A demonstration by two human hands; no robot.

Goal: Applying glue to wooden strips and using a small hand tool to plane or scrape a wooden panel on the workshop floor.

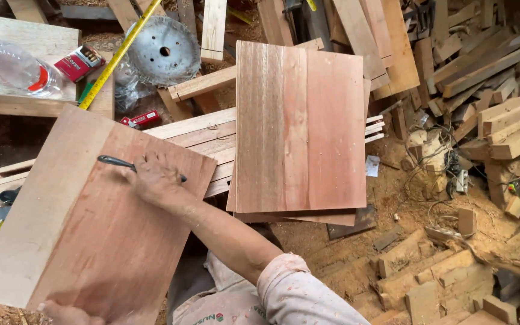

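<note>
Pinching a pencil, the right hand marks a stiff, light board; the left hand clamps its near edge.

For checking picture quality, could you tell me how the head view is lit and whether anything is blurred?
Head view: soft, even daylight, no hard shadows or glare; the right hand with its black tool on the wooden panel is slightly motion-blurred; the stacked boards are sharp.

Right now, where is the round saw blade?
In the head view the saw blade lies at upper left, just right of the yellow tape measure and above the tilted board.
</note>
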